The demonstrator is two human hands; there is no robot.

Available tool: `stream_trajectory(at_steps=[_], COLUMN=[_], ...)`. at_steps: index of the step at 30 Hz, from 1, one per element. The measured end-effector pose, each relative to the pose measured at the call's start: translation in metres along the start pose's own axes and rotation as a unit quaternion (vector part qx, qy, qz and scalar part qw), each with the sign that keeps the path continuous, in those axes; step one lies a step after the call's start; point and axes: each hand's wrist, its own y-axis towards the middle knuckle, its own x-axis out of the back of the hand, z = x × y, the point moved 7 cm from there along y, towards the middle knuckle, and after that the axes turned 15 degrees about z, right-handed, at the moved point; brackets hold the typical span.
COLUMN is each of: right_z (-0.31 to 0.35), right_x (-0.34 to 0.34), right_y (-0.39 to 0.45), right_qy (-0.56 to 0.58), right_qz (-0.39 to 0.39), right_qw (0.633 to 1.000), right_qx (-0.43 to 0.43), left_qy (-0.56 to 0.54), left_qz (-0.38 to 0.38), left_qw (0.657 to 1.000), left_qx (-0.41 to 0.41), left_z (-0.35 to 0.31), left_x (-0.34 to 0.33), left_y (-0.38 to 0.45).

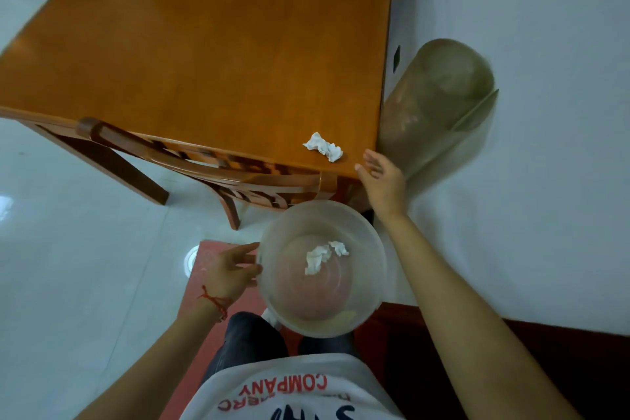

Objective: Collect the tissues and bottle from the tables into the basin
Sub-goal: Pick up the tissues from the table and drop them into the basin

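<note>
Fingers (252, 257) of the left hand (226, 271) grip the rim of a translucent basin (370, 283) holding one crumpled tissue (322, 256), while the right hand (383, 181), fingers spread and empty, reaches beside another tissue on the tabletop (324, 146) at the wooden tabletop (204, 61) corner.

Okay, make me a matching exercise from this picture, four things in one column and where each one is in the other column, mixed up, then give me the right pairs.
Things
1. left hand
2. right hand
3. crumpled tissue
4. torn tissue pieces

Places
A. lying inside the basin
B. open at the table's near corner
C. gripping the basin's rim
D. lying on the table top near its corner

Pairs: 1-C, 2-B, 3-D, 4-A
</note>
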Motion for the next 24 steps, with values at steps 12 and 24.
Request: stream_trajectory(at_steps=[12,24], right_z=[-0.004,-0.010], right_x=[-0.052,-0.020], right_y=[0.084,0.045], right_qy=[-0.161,-0.069], right_qz=[0.101,0.010], right_qw=[0.981,0.996], right_qx=[0.034,0.060], left_qy=[-0.023,-0.019], left_qz=[-0.040,-0.046], left_qw=[0.999,0.999], left_qx=[-0.011,-0.005], left_z=[0.001,0.003], left_x=[0.001,0.004], left_y=[-0.011,-0.007])
